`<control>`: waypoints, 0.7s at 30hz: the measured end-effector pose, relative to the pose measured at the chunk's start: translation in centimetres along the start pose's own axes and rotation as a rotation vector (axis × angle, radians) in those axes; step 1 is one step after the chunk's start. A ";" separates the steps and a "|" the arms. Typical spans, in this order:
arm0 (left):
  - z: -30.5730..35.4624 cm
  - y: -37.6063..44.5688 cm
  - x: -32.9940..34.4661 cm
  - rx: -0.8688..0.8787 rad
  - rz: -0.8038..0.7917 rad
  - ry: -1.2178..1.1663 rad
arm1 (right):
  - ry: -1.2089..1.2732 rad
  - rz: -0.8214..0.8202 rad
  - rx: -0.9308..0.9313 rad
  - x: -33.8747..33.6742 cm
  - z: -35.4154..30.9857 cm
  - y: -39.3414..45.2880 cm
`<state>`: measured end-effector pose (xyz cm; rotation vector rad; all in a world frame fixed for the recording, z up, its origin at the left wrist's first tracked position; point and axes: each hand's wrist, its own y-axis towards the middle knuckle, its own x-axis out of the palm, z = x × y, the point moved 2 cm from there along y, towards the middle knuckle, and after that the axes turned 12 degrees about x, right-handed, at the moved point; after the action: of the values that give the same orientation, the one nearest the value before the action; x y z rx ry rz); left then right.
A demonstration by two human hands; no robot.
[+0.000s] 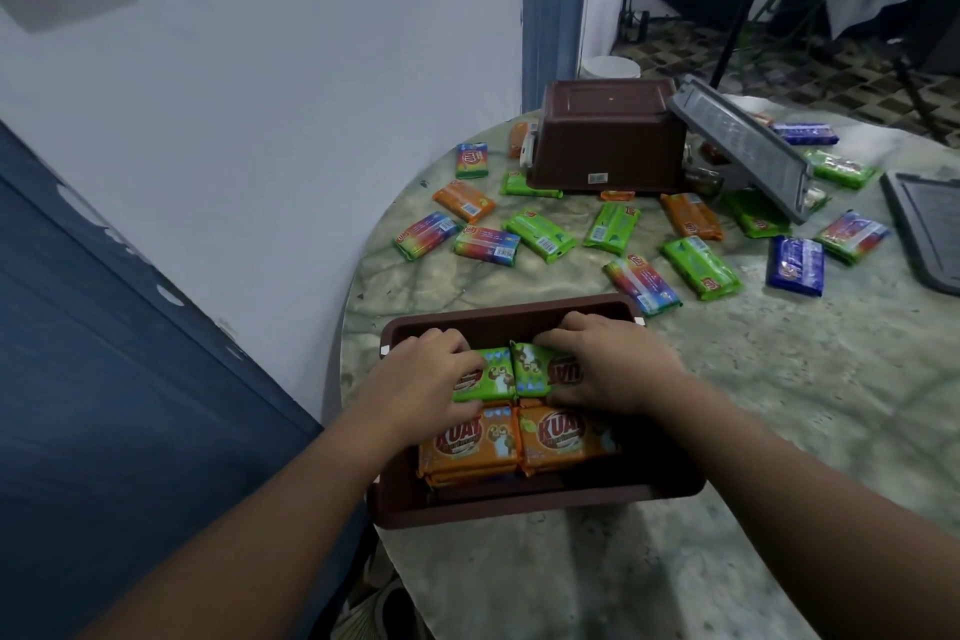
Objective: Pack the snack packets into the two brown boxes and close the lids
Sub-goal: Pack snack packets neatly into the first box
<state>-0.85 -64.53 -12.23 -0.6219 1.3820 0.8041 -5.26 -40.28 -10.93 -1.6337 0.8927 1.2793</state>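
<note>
While the left hand (426, 374) and right hand (608, 369) each grip a green packet (480, 377), seating the pair in the near brown box (519, 502) behind the orange packets (566, 437), packing is mid-step; next comes fetching loose packets (540, 234) from the table (779, 405).

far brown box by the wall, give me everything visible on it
The far brown plastic box sits upside down on the marbled green table, base facing up, near the white wall. Its walls flare toward the table. A small white barcode sticker sits low on the near wall, and a pale latch shows at its left end. A grey lid leans by its right side; contact is unclear. Green and orange snack packets poke out at its base edge. Neither hand touches it.
</note>
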 end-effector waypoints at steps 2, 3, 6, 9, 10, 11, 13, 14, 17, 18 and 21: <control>0.0 0.0 0.0 -0.002 -0.002 0.001 | -0.013 -0.010 -0.018 0.1 -0.1 0.0; 0.0 0.0 0.0 -0.004 -0.003 0.001 | -0.014 -0.014 -0.020 0.0 -0.2 -0.1; 0.1 -0.1 0.0 -0.008 -0.003 -0.003 | 0.004 -0.002 -0.008 0.0 -0.1 -0.1; 0.0 -0.1 0.0 -0.011 -0.008 -0.004 | 0.044 0.016 -0.002 0.1 0.0 -0.3; 0.0 0.0 0.0 -0.013 -0.008 -0.006 | 0.061 0.021 0.004 0.1 0.0 -0.3; 0.0 0.0 -0.1 -0.014 -0.006 -0.009 | 0.076 0.020 0.007 0.0 0.0 -0.4; 0.0 0.1 -0.1 -0.019 -0.007 -0.011 | 0.126 0.026 0.002 -0.2 -0.1 -0.4; 0.0 0.1 -0.1 -0.022 -0.011 -0.009 | 0.168 0.031 -0.004 -0.4 -0.1 -0.5; 0.0 0.1 -0.1 -0.025 -0.011 -0.006 | 0.329 0.073 0.020 -1.0 -0.3 -0.7; 0.0 0.1 0.0 -0.024 -0.012 -0.007 | 0.399 0.102 0.047 -1.2 -0.4 -0.8; -0.1 0.0 0.0 -0.026 -0.017 -0.002 | 0.699 0.213 0.180 -2.0 -1.2 -1.4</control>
<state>-0.93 -64.56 -12.27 -0.6516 1.3646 0.8100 -4.04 -40.78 -8.61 -1.8999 1.5853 0.7132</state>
